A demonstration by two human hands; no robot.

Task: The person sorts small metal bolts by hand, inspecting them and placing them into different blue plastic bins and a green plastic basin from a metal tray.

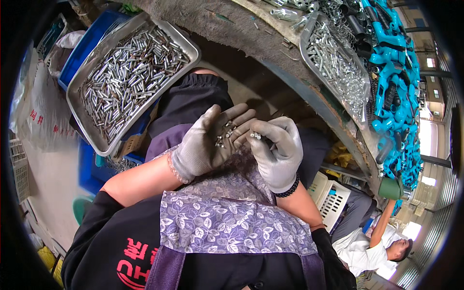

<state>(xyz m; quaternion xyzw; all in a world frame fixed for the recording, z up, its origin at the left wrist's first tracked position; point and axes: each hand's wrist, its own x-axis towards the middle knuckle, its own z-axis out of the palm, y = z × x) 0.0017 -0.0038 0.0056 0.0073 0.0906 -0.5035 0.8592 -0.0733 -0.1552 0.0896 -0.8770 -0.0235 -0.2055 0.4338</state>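
My gloved left hand point(208, 137) is turned palm up and cupped, with the fingers stretched toward the right. It holds several small silvery metal pieces point(227, 135) on its palm and fingers. Just beside its fingertips, my gloved right hand point(278, 150) is closed in a pinch. Between the right thumb and fingers are a few short metal pieces point(255, 136), their round ends showing. Both hands are above my lap, over a purple leaf-patterned apron point(232, 222). The gloves are grey-white and soiled on the palms.
A metal tray point(72, 96) full of short metal pins stands at the left by a blue crate point(92, 43). On the worn bench point(217, 19) lie another tray point(304, 43) of metal parts and many turquoise tool housings point(394, 96). A co-worker point(362, 246) sits at the right.
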